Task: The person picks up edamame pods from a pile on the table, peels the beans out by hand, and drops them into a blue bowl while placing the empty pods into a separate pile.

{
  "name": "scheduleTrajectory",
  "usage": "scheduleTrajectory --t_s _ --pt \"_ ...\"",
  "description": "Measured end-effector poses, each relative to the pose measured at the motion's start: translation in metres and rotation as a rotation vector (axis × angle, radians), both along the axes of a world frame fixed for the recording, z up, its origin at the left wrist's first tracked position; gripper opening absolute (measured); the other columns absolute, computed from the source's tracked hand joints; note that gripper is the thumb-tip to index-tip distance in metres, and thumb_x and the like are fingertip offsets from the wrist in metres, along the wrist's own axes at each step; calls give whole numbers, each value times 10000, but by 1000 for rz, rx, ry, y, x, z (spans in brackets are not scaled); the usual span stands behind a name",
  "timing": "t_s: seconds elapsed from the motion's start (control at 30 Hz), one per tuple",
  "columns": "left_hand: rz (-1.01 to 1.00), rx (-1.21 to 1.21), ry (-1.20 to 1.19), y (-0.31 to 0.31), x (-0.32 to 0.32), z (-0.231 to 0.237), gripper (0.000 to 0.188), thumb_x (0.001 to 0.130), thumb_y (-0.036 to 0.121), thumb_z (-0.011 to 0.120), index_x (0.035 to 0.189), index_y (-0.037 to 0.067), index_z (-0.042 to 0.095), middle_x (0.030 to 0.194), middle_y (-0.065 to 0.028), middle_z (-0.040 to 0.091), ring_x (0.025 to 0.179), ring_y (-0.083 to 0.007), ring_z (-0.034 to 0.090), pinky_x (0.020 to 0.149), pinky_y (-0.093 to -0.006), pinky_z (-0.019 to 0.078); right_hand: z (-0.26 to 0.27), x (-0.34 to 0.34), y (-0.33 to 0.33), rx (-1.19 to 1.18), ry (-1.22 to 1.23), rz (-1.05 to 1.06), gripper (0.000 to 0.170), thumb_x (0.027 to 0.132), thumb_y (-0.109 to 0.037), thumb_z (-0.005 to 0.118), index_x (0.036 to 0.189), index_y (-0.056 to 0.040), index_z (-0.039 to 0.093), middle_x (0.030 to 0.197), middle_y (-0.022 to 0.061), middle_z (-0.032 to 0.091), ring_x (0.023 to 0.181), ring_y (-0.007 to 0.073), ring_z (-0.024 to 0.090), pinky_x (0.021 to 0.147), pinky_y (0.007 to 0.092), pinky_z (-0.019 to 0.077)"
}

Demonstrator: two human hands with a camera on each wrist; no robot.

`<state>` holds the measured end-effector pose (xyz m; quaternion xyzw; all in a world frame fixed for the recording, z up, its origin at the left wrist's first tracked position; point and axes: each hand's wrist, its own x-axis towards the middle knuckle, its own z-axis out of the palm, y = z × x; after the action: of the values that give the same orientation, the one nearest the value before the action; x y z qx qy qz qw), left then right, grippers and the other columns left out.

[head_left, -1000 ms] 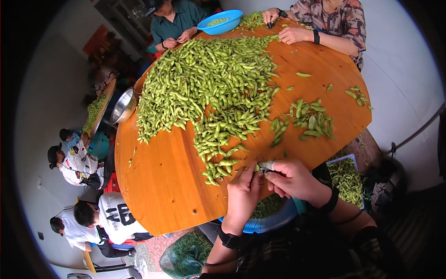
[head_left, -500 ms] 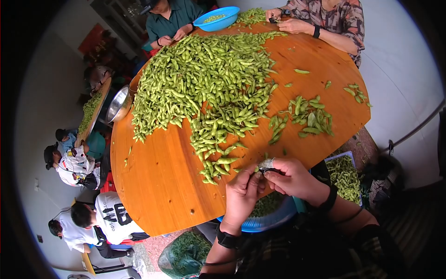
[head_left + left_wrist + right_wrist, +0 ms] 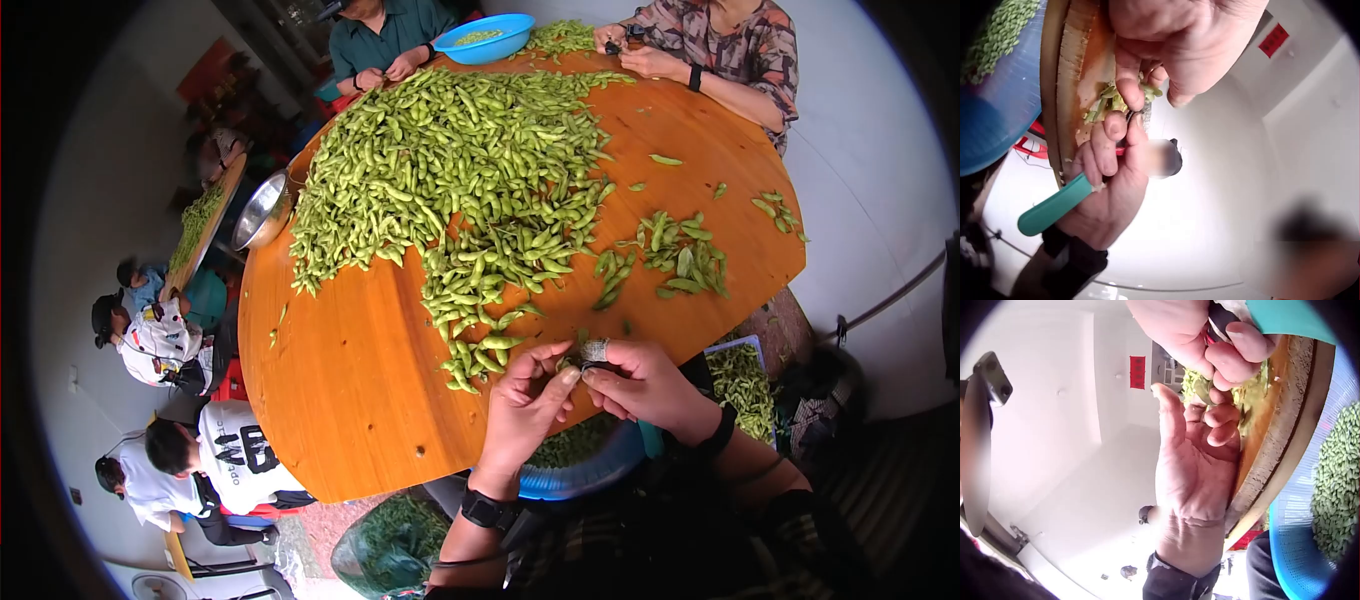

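Note:
My left hand (image 3: pixel 518 410) is at the near table edge with its fingers curled toward a green soybean pod (image 3: pixel 1202 392), which lies at the meeting fingertips of both hands. Its thumb stands away from the fingers in the right wrist view. Right beside it, my right hand (image 3: pixel 655 395) grips a tool with a teal handle (image 3: pixel 1054 206); the fingers cover most of its working end. A whitish wrap (image 3: pixel 594 350) circles a fingertip of that hand. Below both hands, a blue basin (image 3: pixel 590 482) holds shelled green beans (image 3: pixel 1338 487).
A large heap of soybean pods (image 3: pixel 430 170) covers much of the wooden table (image 3: pixel 340 390), with a smaller pile (image 3: pixel 685 255) to the right. A steel bowl (image 3: pixel 264 210) is at the left edge. Two people sit across, near another blue basin (image 3: pixel 490 50). A crate of pods (image 3: pixel 742 390) stands right.
My left hand's thumb and index finger have spread apart from their closer pinch, still beside the right hand. The right hand keeps its grip. The head view has shifted slightly.

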<state>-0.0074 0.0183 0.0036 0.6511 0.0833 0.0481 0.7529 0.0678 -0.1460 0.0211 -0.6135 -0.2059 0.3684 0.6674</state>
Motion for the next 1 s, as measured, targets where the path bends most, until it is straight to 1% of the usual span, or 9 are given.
scheduleTrajectory --t_s 0.1,0.17,0.3,0.6,0.7,0.8,0.9,0.97,1.0 --pt "23 62 26 0 0 -5 215 994 149 556 1179 48 599 814 -3 635 586 -42 542 517 -162 436 -1 -3 1 4 -19 -12 103 964 -63 521 1008 -14 601 661 -11 559 497 30 472 447 202 363" --pt "34 -107 63 1 -1 -5 174 996 117 539 1141 46 605 818 -21 646 586 -48 551 517 -166 442 -3 -3 0 -4 -23 -18 104 964 -57 518 1010 -11 600 657 -12 557 496 29 471 448 203 365" --pt "48 -74 23 1 2 -8 168 1002 87 492 1119 41 604 827 -35 655 580 -55 557 512 -176 449 -3 -3 1 18 -31 -8 121 966 -50 502 1021 -9 602 653 -11 554 494 28 468 450 200 363" --pt "45 -172 33 4 3 -2 326 931 -46 390 1175 19 597 874 -68 639 654 -88 567 587 -207 459 -3 -2 1 56 68 -84 130 982 -69 494 1041 -11 594 672 0 559 478 32 460 429 197 345" --pt "63 -164 9 5 0 -2 391 915 -68 360 1212 15 600 830 -26 598 696 -62 555 623 -203 458 -3 -3 0 83 133 -177 138 986 -81 502 1067 -15 591 679 4 566 475 32 462 421 192 340" --pt "129 -165 0 4 -4 -4 324 939 -27 360 1100 6 639 823 -34 614 631 -77 529 590 -198 429 0 -3 -2 85 158 -232 153 984 -86 513 1097 -20 592 682 5 569 476 29 462 420 186 342" --pt "96 200 -8 -2 -14 -10 306 926 -47 389 1014 46 667 834 -28 603 659 -69 529 615 -187 418 2 7 -7 18 -29 -363 201 979 -93 528 1159 -33 594 684 3 571 478 27 459 434 182 356" --pt "35 488 -206 -9 -23 -10 276 844 -86 482 988 54 671 917 -66 617 743 -141 561 685 -254 462 -4 25 -19 -79 -244 -468 210 972 -88 528 1158 -35 610 682 1 568 495 38 457 459 200 368" --pt "36 490 -205 -12 -26 -3 276 844 -86 482 988 54 671 917 -66 617 743 -141 561 685 -254 462 -10 37 -26 -143 -395 -487 184 970 -82 525 1122 -26 612 671 5 560 506 46 464 467 215 373"
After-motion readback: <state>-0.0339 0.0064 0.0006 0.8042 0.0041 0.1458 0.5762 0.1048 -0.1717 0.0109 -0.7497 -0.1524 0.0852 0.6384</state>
